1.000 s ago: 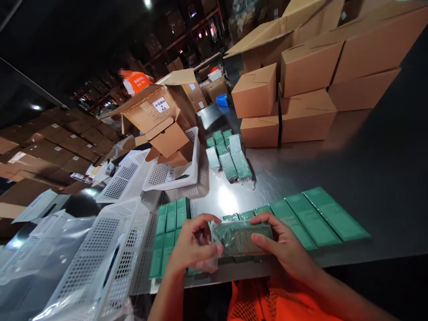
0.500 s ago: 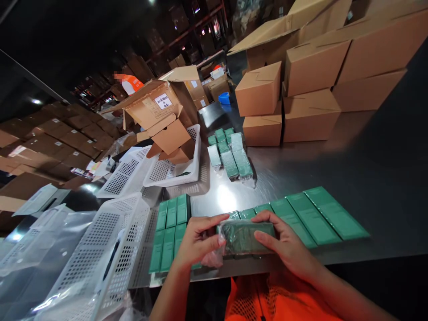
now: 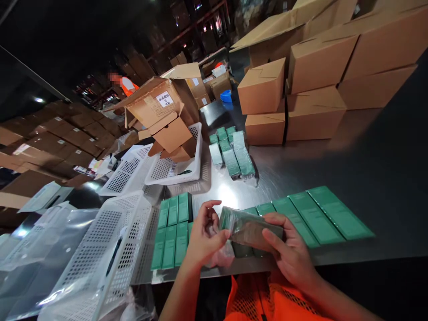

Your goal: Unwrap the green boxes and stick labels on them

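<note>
A green box in clear plastic wrap (image 3: 250, 228) is held just above the table's near edge. My right hand (image 3: 291, 245) grips its right end between thumb and fingers. At the box's left end, my left hand (image 3: 209, 236) pinches the loose wrap (image 3: 222, 255) with bent fingers. Under and beside the held box lies a row of flat green boxes (image 3: 316, 218), partly hidden by my hands. Left of my left hand, more green boxes (image 3: 170, 238) stand in two rows. Farther back sits a cluster of plastic-wrapped green boxes (image 3: 232, 154).
White perforated baskets (image 3: 132, 232) line the left side, one with an opened brown carton (image 3: 172, 136) in it. Clear plastic bags (image 3: 50, 258) lie at the far left. Closed brown cartons (image 3: 312, 107) are stacked at the back right. A person in an orange vest (image 3: 129, 86) is in the background.
The wrapped box has tilted, its right end lower, and shifted slightly right with my right hand. My left hand's fingers have curled up and moved to the box's left end, gathering the wrap.
</note>
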Tool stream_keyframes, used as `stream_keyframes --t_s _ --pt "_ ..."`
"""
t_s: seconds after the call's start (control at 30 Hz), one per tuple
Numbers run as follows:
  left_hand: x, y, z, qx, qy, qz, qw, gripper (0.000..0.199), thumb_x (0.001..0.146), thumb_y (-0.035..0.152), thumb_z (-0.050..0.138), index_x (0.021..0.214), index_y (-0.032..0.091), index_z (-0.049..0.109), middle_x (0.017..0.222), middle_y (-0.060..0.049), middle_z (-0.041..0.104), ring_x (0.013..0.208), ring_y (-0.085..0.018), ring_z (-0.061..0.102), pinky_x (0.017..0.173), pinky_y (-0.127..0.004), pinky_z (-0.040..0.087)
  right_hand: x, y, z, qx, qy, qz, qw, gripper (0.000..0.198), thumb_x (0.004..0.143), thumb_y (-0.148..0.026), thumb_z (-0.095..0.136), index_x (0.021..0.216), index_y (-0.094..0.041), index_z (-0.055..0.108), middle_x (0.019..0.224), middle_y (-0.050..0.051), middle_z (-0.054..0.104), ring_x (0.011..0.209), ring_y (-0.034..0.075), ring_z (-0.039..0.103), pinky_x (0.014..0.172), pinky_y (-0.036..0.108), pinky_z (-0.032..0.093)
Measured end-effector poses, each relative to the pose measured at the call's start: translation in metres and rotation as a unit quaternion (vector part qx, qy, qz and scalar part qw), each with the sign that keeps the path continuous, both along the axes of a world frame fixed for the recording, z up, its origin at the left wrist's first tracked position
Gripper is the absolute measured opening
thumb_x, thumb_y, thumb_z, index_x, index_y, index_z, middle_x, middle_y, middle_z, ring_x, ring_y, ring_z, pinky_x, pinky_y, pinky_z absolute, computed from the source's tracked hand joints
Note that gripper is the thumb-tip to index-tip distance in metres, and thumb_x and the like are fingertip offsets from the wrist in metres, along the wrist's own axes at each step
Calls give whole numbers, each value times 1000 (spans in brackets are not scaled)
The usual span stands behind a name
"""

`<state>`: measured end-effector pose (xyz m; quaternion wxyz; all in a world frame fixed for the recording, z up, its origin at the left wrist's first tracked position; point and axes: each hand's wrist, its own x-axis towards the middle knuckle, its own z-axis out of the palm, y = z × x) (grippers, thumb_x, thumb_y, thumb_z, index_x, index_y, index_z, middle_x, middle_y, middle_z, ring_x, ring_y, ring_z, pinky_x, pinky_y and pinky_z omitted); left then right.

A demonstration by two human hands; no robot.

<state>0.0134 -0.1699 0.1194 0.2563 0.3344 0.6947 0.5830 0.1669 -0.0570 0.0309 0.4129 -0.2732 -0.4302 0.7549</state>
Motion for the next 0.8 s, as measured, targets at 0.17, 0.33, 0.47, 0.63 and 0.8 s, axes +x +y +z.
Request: stream_keyframes --t_s 0.17,0.33,0.47,0.63,0.8 --pt "32 12 -24 69 -20 142 987 46 69 30 84 103 24 54 74 6 52 62 -9 48 59 -19 39 -8 -8 22 -230 25 10 973 67 52 -52 98 94 -24 55 84 -1 64 72 19 62 64 27 55" --pt "55 21 -43 164 -134 159 964 66 68 44 87 120 31 48 82 6 58 49 -5 46 49 -18 40 -13 -16 32 -285 29 17 958 77 50 -53 99 100 -25 47 81 -1 67 70 23 66 61 31 56" --pt "33 17 -32 147 -199 118 962 49 71 58 79 102 26 59 67 6 55 49 -9 48 49 -20 41 -9 -16 21 -193 34 68 978 68 62 -54 95 99 -23 48 82 -2 64 67 15 60 61 25 53" --pt "-2 -1 -19 86 -11 51 995 57 63 63 83 102 24 72 94 -3 67 80 -18 59 69 -26 49 -7 -8 23 -201 45 202 958 64 69 -53 93 96 -22 44 72 -5 58 61 11 55 57 19 46" --pt "-5 -9 -17 99 -20 -27 994 78 62 79 73 116 23 73 112 -9 70 88 -25 62 74 -32 51 -7 -5 33 -275 67 258 924 68 65 -51 95 94 -23 40 67 -7 56 57 11 54 52 17 43"
